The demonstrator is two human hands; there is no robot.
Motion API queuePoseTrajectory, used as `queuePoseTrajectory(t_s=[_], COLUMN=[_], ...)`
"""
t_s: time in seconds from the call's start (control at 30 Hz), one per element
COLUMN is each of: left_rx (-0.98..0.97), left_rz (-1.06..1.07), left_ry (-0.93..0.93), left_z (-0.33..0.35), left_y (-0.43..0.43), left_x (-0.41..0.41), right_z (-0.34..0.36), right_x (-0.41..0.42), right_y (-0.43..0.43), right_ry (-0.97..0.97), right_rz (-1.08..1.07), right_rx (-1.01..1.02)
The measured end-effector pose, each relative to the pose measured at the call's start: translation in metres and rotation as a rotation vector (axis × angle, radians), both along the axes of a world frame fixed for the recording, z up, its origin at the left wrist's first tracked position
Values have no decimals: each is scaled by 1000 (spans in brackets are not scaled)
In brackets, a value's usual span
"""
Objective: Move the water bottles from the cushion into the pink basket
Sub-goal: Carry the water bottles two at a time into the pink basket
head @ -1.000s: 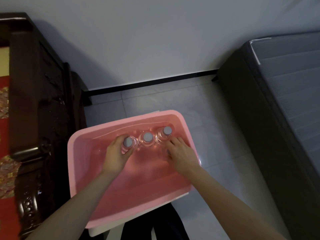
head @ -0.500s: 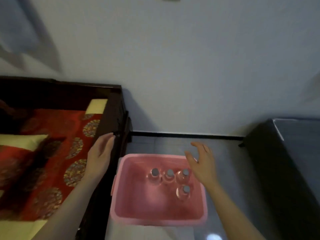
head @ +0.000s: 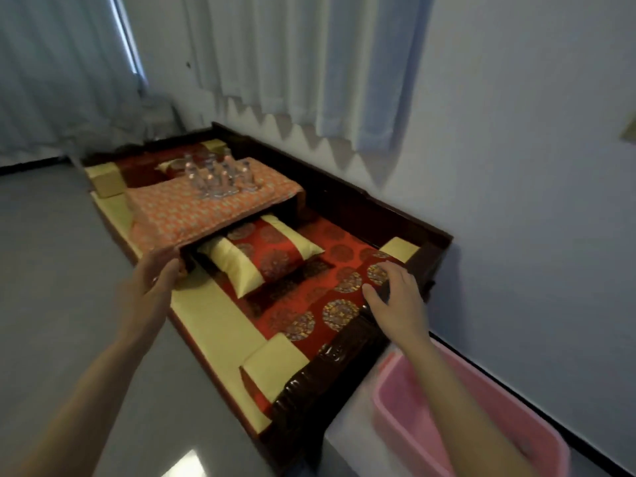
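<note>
Above cushion (head: 303,306), left hand (head: 151,280), right hand (head: 399,301) outstretched, fingers relaxed

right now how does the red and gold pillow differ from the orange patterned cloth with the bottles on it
The red and gold pillow shows large round medallions and plain gold ends; the orange patterned cloth has a fine repeating print. The pillow lies low on the red seat cushion; the cloth drapes over a raised surface behind it. The cloth bears the clear water bottles; the pillow bears nothing. Both sit inside the dark wooden couch frame.
</note>
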State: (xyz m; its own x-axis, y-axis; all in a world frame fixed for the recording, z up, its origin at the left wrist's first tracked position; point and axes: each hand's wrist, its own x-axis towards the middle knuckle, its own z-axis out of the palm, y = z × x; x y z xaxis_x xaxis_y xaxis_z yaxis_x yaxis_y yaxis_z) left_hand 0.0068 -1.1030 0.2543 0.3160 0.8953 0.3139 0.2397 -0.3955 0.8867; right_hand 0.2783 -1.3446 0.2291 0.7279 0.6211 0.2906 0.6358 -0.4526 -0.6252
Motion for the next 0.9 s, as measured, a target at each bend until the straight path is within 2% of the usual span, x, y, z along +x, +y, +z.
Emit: queuePoseTrajectory(t_s=[0.27, 0.47, 0.57, 0.7, 0.9], left_rx=[-74, -50, -9, 65, 22], left_rz=[264, 305, 318, 307, 256], left_ry=[-43, -17, 120, 499, 499], left_z=[15, 35, 31, 7, -15], left_y=[57, 166, 219, 269, 348], left_x=[-168, -241, -275, -327, -349], right_z=[27, 49, 43, 1, -39], right_x=[-95, -151, -192, -254, -282], right_y=[136, 274, 337, 390, 466], right_ry=[91, -28, -109, -219, -38], right_rz=[261, 274, 286, 334, 331], right_rx=[-12, 25, -7, -118, -181])
